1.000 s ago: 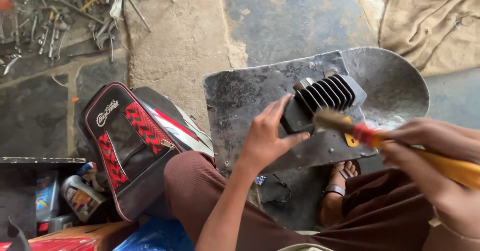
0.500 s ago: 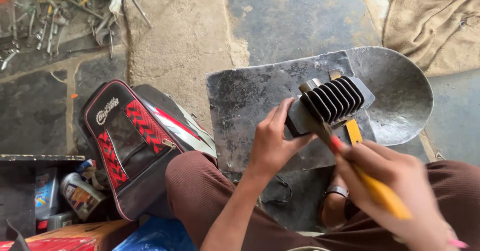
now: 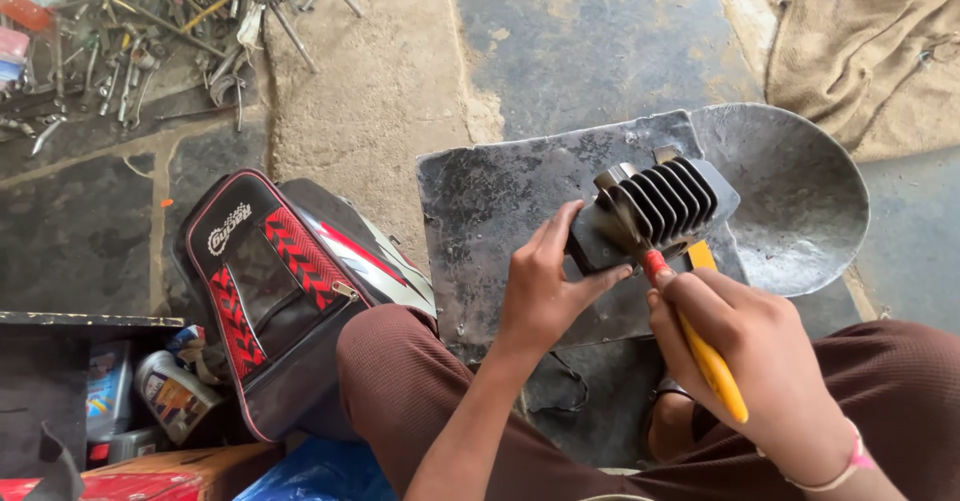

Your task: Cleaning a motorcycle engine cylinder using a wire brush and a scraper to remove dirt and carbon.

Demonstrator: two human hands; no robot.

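Nearest to me, my right hand (image 3: 770, 351) is closed in a fist around the yellow handle of a screwdriver (image 3: 700, 346), whose shaft runs up and away from my knuckles toward the upper left, its tip lost among the ribs of the part ahead. Just beyond and to the left of that fist, my left hand (image 3: 545, 286) is wrapped around the near end of a dark finned metal block (image 3: 660, 206), thumb on the near face, fingers curled over the left edge. I judge the block to be cast metal: stiff, fairly heavy for its bulk, not fragile, though the thin fins could nick a finger and the dusty surface may be a little slick. The solid flat base at the near left end looks the safest place to hold it, not the fins. Its long axis runs from my left palm up and to the right, the fins facing up toward me. Under it, past both hands, lies a battered metal sheet (image 3: 500, 201) ending in a rounded pan (image 3: 800, 201). Far off to the left sit a red and black bag (image 3: 265, 271) and a scatter of tools (image 3: 150, 31).
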